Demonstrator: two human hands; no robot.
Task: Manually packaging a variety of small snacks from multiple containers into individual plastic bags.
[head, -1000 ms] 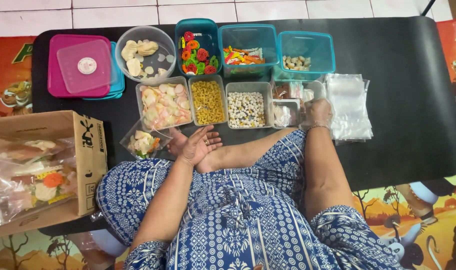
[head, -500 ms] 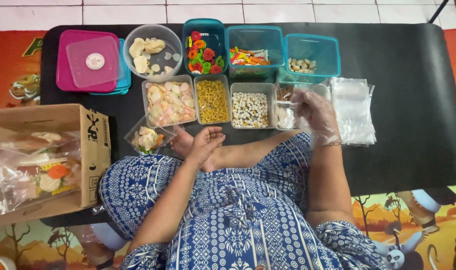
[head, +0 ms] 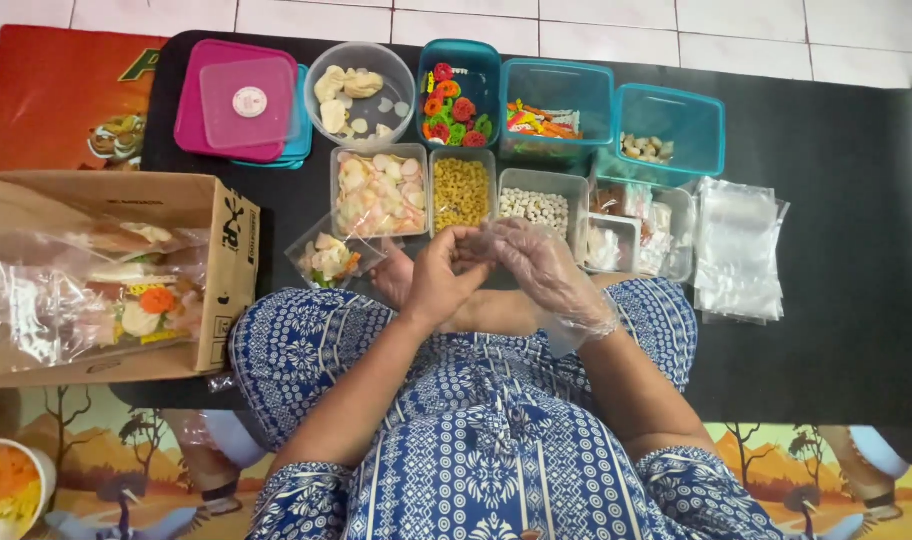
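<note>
Black mat (head: 836, 200) on tiled floor, tubs in rows across the upper frame. Centre frame: left hand (head: 441, 275) and gloved right hand (head: 536, 265) meet fingertip to fingertip, fingers curled; whether they pinch anything, can't tell. Just behind them: macaroni tub (head: 462, 192), white-pellet tub (head: 538, 205). Filled bag (head: 328, 258) just left of the hands. Empty bags (head: 741, 250) right. Cardboard box (head: 221, 270) at left.

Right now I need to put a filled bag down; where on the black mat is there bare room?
The widest bare stretch of the black mat is right of the stack of clear bags. A narrower strip runs between the cardboard box and the tray of pink crackers. Around the tubs and both hands it is crowded.
</note>
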